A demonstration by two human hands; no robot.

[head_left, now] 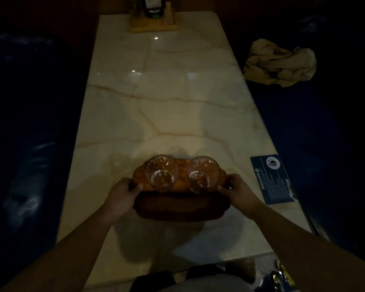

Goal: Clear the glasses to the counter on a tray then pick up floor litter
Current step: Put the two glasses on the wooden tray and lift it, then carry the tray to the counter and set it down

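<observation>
Wooden tray (180,209) gripped by my left hand (120,198) and right hand (238,191); both glasses (161,172) loaded, counter and litter remain.

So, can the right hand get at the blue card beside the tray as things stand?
Probably not right away: the right hand grips the tray, which carries two glasses. The blue card lies close by on the table, nothing between, but the hand is busy.

Top edge crops the bottle (153,7); card (272,179) print unreadable.
</observation>
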